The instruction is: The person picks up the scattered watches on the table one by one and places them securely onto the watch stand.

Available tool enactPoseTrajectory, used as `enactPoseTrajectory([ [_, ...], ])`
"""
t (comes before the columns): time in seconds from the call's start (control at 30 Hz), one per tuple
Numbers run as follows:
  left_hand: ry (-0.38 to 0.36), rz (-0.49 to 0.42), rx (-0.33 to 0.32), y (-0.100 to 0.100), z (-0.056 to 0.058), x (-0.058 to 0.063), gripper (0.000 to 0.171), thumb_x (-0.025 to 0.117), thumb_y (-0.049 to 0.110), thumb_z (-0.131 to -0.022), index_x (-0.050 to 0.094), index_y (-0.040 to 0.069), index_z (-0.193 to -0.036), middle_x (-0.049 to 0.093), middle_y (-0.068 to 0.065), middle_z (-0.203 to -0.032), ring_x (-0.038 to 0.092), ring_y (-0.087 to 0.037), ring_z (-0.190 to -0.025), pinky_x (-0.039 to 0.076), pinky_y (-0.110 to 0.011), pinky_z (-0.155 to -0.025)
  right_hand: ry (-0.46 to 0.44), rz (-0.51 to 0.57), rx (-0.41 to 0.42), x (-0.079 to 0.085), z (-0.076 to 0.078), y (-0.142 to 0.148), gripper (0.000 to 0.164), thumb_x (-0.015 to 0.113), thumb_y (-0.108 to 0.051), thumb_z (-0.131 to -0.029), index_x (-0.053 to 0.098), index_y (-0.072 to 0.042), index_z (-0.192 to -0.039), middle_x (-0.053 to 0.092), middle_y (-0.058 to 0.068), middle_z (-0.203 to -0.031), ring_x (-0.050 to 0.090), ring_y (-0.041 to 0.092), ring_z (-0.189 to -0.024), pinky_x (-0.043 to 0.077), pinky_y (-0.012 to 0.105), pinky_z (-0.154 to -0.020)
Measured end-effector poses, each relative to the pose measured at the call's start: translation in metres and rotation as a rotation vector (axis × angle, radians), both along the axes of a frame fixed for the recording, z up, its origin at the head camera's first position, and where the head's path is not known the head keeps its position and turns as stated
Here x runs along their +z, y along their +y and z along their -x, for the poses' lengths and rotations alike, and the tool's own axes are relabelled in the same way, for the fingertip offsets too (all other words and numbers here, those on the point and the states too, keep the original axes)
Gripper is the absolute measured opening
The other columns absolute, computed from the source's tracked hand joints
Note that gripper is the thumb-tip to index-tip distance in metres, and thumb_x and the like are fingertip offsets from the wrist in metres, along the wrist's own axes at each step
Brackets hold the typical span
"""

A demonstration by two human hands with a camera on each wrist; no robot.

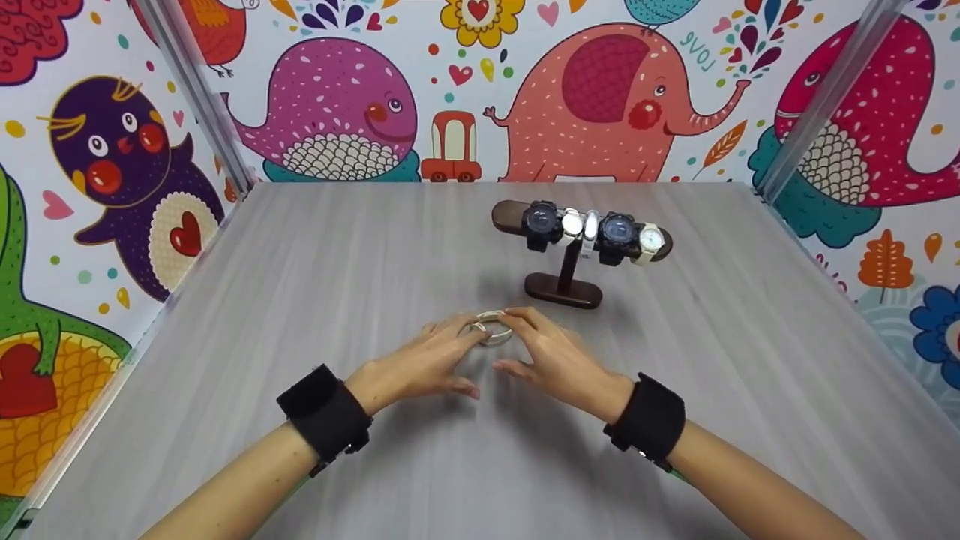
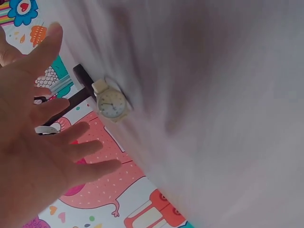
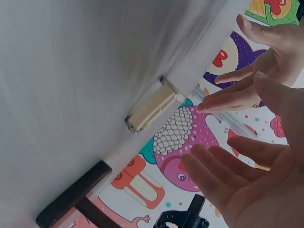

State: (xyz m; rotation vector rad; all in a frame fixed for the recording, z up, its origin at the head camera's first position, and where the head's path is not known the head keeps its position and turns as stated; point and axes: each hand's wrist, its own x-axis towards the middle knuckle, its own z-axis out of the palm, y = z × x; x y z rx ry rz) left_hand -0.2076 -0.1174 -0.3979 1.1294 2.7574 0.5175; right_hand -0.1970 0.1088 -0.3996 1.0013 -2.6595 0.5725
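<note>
A cream-strapped wristwatch [image 1: 495,341] lies on the grey table, its strap closed in a loop. Its round pale dial [image 2: 112,104] faces the left wrist camera, while the right wrist view has the cream strap [image 3: 153,108]. My left hand [image 1: 424,364] is on the watch's left side, fingers extended and thumb spread. On the other side my right hand [image 1: 562,364] reaches in, its fingers loosely straight. From the head, the fingertips overlap the watch's edges. Both wrist views show the fingers apart from it, and neither hand grips anything.
Behind the watch, slightly right, stands a dark brown T-shaped watch stand [image 1: 568,266] with several black, silver and cream watches on its bar. Printed cartoon panels [image 1: 465,90] wall the table [image 1: 337,247] at the back and sides.
</note>
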Motion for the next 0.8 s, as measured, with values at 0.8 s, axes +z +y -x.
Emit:
enactPoseTrajectory([
  [0.8, -0.003, 0.039, -0.041, 0.003, 0.000, -0.028, 0.058, 0.076, 0.033, -0.088, 0.059, 0.003, -0.135, 0.043, -0.019, -0.154, 0.050, -0.038, -0.135, 0.049, -0.052, -0.106, -0.098, -0.172, 0.123, -0.031, -0.002, -0.018, 0.056, 0.076, -0.026, -0.090, 0.059, 0.002, -0.135, 0.061, 0.022, -0.134, 0.062, 0.035, -0.122, 0.055, 0.046, -0.099],
])
